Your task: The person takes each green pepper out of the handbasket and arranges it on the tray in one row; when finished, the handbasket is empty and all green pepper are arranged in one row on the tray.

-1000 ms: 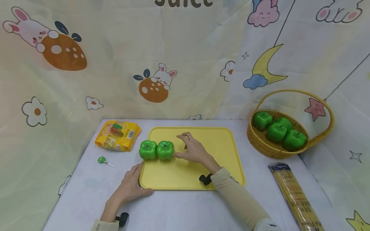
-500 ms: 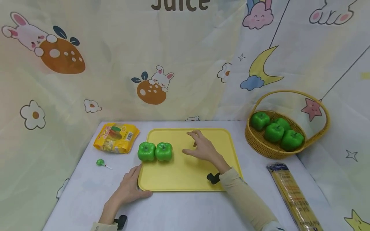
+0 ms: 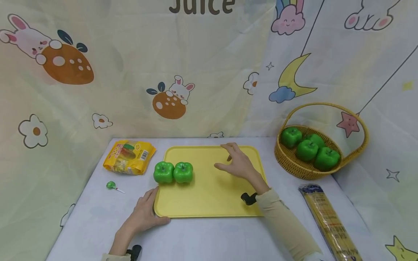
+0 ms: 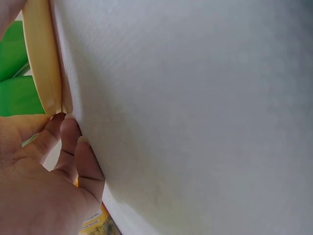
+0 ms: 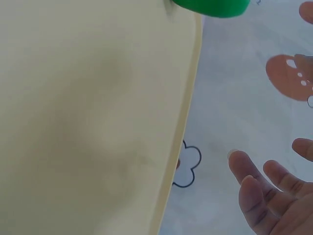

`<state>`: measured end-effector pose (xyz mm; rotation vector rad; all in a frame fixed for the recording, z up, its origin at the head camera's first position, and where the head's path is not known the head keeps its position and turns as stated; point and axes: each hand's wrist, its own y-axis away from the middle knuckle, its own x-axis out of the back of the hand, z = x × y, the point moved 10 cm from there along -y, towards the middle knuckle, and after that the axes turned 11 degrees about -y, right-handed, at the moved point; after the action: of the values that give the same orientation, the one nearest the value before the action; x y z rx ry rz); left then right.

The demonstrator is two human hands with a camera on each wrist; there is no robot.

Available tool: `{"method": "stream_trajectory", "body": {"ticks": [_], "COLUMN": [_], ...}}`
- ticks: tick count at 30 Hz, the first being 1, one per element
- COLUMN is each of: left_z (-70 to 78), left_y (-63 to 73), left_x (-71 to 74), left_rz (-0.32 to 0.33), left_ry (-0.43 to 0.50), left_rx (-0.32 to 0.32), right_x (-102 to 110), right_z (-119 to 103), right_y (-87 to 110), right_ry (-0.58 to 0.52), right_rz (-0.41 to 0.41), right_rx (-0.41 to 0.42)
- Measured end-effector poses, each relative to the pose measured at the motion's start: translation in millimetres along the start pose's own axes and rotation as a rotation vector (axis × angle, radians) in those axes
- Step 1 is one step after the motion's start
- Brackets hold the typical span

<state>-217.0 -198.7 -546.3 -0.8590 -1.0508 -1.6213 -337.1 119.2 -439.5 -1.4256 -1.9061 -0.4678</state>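
Note:
Two glossy green bell peppers, a left one [image 3: 163, 172] and a right one [image 3: 183, 172], sit side by side at the left end of a yellow tray [image 3: 209, 203]. My left hand [image 3: 143, 212] holds the tray's near left corner, thumb along the front edge and fingers at the left side. In the left wrist view, curled fingertips [image 4: 68, 117] meet the tray's rim. Over the tray's right half hovers my right hand [image 3: 238, 163], fingers spread and nothing in them. The right wrist view shows part of a green pepper [image 5: 215, 6] beyond that hand's reach.
A wicker basket [image 3: 290, 168] with several green peppers stands right of the tray. In front of it lies a long clear packet [image 3: 330, 221] of yellowish sticks. Left of the tray are a yellow candy bag [image 3: 129, 157] and a green lollipop [image 3: 111, 185]. A printed cloth hangs behind.
My right hand has moved away from the right pepper, rightward across the tray. The left hand stays at the tray's corner. The peppers keep their places on the tray; the head view shifts slightly.

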Motion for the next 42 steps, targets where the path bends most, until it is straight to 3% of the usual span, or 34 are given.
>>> {"method": "stream_trajectory", "body": {"ticks": [9,22,30,42], "left_z": [-0.4,-0.2,-0.2,-0.9], "left_y": [1.1,0.8,1.6,0.1], "left_x": [1.8,-0.2,-0.3,-1.3], "left_rz": [0.006,-0.004,-0.002,-0.013], "left_ry": [-0.007,0.003,-0.005,0.003], "left_rx": [-0.005,0.000,-0.005,0.005], "right_x": [30.7,100.4,144.5,197.3], "right_z": [17.0,60.7,88.3,131.2], "right_y": [2.3,8.3,23.6,51.4], "right_ry": [0.019,0.078,0.098,0.157], "right_rz": [0.048,0.115,0.232,0.327], "right_rx": [-0.025,-0.120,-0.155,-0.263]}}
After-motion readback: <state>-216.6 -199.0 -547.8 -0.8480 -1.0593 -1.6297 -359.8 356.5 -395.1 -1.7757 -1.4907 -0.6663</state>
